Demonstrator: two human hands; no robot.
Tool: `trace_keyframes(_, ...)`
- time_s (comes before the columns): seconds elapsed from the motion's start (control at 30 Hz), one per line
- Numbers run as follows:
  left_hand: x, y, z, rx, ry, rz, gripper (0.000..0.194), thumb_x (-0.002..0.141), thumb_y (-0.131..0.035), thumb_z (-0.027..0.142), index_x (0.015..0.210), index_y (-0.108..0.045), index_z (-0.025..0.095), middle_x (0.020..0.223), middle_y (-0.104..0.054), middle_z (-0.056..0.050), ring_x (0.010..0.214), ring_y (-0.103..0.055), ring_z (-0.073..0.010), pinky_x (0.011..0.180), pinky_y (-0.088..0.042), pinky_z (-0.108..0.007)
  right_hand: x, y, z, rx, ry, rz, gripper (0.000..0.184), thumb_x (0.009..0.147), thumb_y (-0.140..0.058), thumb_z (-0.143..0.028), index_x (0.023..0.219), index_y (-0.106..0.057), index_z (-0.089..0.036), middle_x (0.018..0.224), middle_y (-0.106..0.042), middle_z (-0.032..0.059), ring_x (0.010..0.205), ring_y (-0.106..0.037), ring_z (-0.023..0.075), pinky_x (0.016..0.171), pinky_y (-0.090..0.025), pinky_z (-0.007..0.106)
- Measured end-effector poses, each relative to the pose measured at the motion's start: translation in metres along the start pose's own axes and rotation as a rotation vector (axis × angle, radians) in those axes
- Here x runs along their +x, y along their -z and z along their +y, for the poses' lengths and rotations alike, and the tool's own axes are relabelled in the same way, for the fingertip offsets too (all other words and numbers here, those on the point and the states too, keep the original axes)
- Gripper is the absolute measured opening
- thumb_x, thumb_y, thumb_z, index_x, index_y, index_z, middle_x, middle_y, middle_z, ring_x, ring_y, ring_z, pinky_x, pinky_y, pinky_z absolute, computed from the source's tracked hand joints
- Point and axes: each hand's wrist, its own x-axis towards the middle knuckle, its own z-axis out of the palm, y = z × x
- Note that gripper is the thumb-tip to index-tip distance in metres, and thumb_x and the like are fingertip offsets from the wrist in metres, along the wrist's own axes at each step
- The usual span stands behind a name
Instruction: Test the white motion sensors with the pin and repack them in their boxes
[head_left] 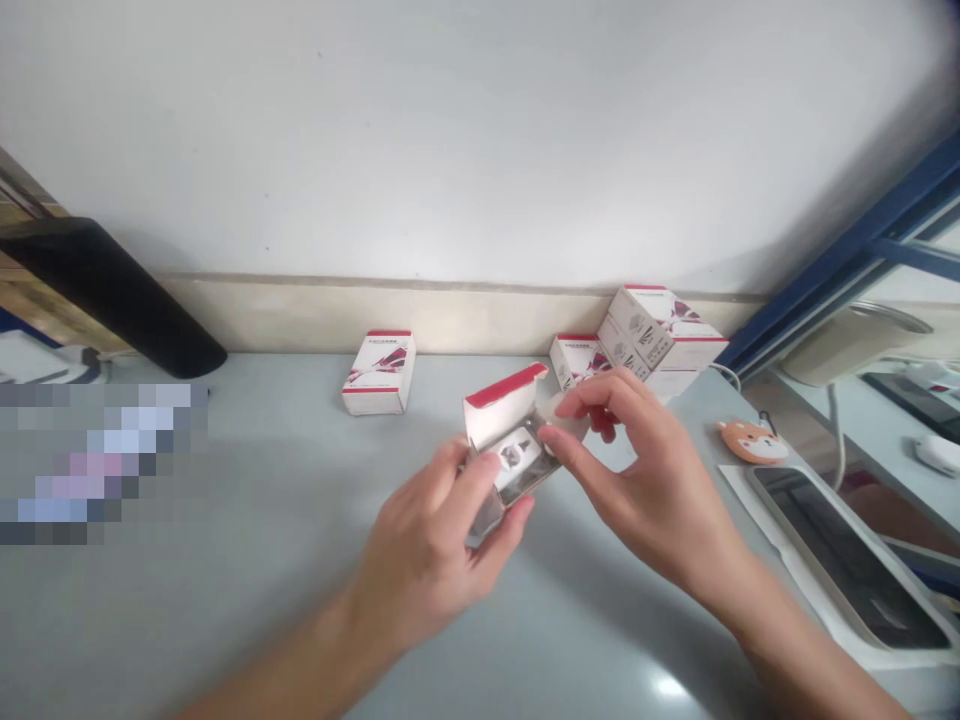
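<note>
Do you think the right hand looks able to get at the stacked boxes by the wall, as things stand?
Probably yes: the right hand sits just in front of the stacked boxes, with nothing solid between them. However, its fingers are busy at the open box, so it would likely have to let go first.

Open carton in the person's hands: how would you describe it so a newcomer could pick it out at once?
A pale grey desk runs along a white wall. Near its middle, the person's left hand grips a small white carton while the right hand reaches its open end. Its red-edged flap stands up, showing a shiny insert, unlike the closed cartons by the wall.
</note>
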Motion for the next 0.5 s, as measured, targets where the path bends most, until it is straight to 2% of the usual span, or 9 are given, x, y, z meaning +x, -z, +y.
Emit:
trace_keyframes(0.07,0.002,0.000,-0.002,-0.056,0.052,0.013,0.034,0.092,-0.071,0.021,0.119,-0.052,0.025,0.089,-0.062,0.000,0.068,-0.066,-0.0145,0.059,-0.056,-0.024,0.000,-0.005,0.002,0.058,-0.047,0.019,0.013,0.097,-0.070,-0.027,0.087,-0.062,-0.024,0.088,-0.059,0.0006,0.078,-0.055,0.0163,0.072,-0.050,0.032)
trace_keyframes(0.13,0.005,0.000,-0.003,-0.024,0.062,-0.001,0.035,0.092,-0.069,0.021,0.123,-0.053,0.026,0.094,-0.064,-0.001,0.074,-0.068,-0.0152,0.065,-0.059,-0.025,0.000,-0.011,0.005,0.076,-0.032,0.038,0.020,0.099,-0.068,-0.029,0.082,-0.059,-0.023,0.087,-0.057,0.0012,0.079,-0.055,0.0166,0.074,-0.049,0.033)
trace_keyframes(0.27,0.006,-0.002,-0.009,0.046,-0.045,0.030,0.041,0.095,-0.066,0.018,0.134,-0.055,0.024,0.108,-0.064,-0.006,0.088,-0.070,-0.0171,0.075,-0.061,-0.029,-0.004,-0.019,0.012,-0.061,0.188,0.095,0.014,0.099,-0.064,-0.027,0.087,-0.062,-0.021,0.098,-0.057,0.0062,0.086,-0.057,0.0189,0.076,-0.049,0.036)
trace_keyframes(0.37,0.005,-0.005,-0.016,0.007,-0.052,0.052,0.042,0.095,-0.066,0.015,0.135,-0.056,0.024,0.110,-0.063,-0.007,0.094,-0.069,-0.0181,0.081,-0.061,-0.031,-0.004,-0.016,0.016,-0.181,0.348,0.064,0.007,0.097,-0.063,-0.025,0.093,-0.066,-0.021,0.103,-0.059,0.0076,0.085,-0.053,0.0198,0.076,-0.048,0.038)
trace_keyframes(0.43,0.004,-0.006,-0.022,-0.040,-0.058,0.018,0.043,0.096,-0.065,0.014,0.136,-0.056,0.025,0.115,-0.063,-0.008,0.101,-0.068,-0.0195,0.085,-0.061,-0.032,-0.003,-0.016,0.018,-0.138,0.351,0.037,0.005,0.097,-0.062,-0.024,0.095,-0.067,-0.022,0.108,-0.058,0.0078,0.090,-0.054,0.0212,0.082,-0.050,0.041)
trace_keyframes(0.5,0.005,-0.006,-0.029,-0.096,-0.059,-0.017,0.041,0.098,-0.062,0.014,0.138,-0.056,0.026,0.119,-0.063,-0.009,0.106,-0.067,-0.0201,0.088,-0.060,-0.033,-0.002,-0.020,0.021,0.015,0.245,0.085,0.008,0.098,-0.062,-0.025,0.106,-0.064,-0.024,0.117,-0.054,0.0091,0.103,-0.057,0.0229,0.089,-0.053,0.042)
